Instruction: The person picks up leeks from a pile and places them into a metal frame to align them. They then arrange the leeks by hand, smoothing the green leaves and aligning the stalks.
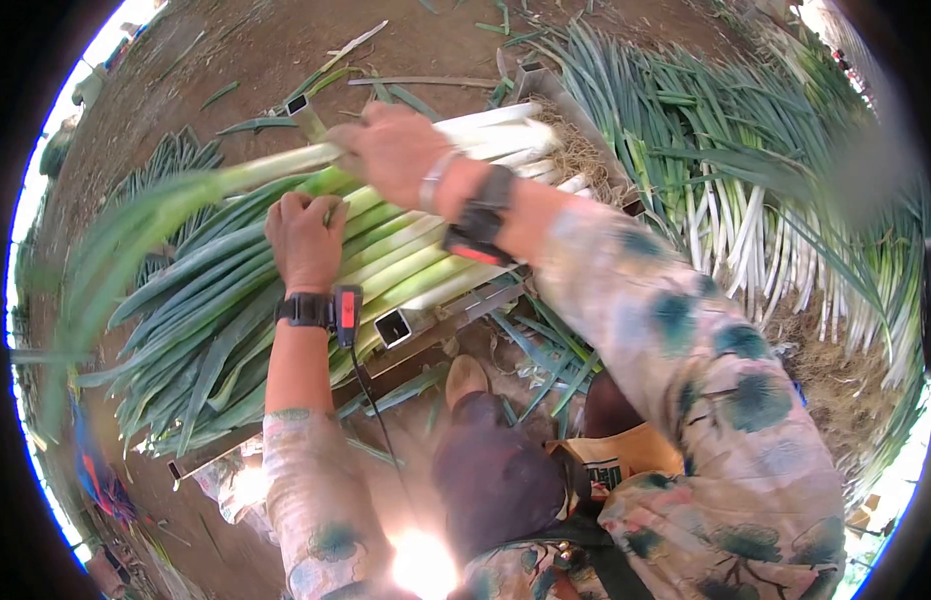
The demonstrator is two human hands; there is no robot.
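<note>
A pile of leeks (426, 260) lies across a metal rack, green leaves to the left and white root ends to the right. My right hand (391, 150) is closed around the pale stalk of one leek (276, 168), held above the far side of the pile. Its leaves trail left and are blurred. On the near side, my left hand (306, 235) rests over the green part of the pile with its fingers curled in. What those fingers grip, if anything, is hidden.
The metal rack (471, 308) has square tube ends sticking up beside the pile. More leeks (726, 190) are heaped on the ground at right, with others (176, 160) at far left. Loose leaves litter the soil (256, 50). A cable (376, 400) hangs from my left wrist.
</note>
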